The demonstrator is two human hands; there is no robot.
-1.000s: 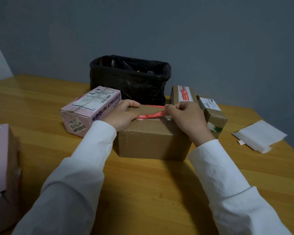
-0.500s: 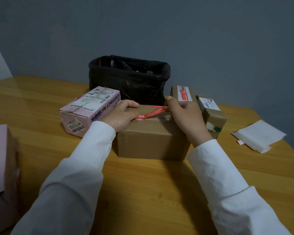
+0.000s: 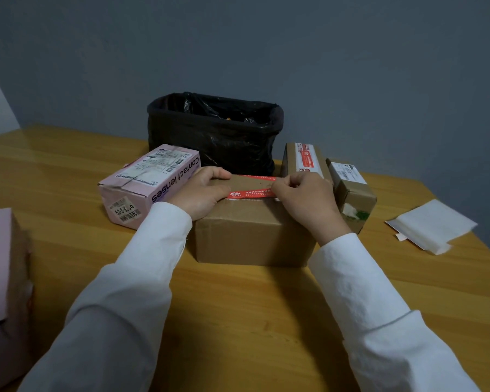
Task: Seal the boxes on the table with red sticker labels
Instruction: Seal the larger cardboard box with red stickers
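A brown cardboard box (image 3: 252,239) stands in the middle of the wooden table (image 3: 238,306). A red sticker label (image 3: 252,193) lies flat across its top seam. My left hand (image 3: 201,190) grips the box's left top edge, thumb on the label's left end. My right hand (image 3: 306,199) pinches the label's right end with curled fingers. A second red strip (image 3: 255,176) shows along the box's far top edge.
A pink "Contact lenses" box (image 3: 150,182) lies left of the brown box. Behind stands a black-lined bin (image 3: 212,131). Two small cardboard boxes (image 3: 303,159) (image 3: 354,193) sit at the right. White backing sheets (image 3: 433,224) lie far right. Another pink box (image 3: 0,292) is at the left edge.
The label's right end, raised half a second ago, has come down toward me and now lies flat across the box top. My right hand moved with it; my left hand stayed.
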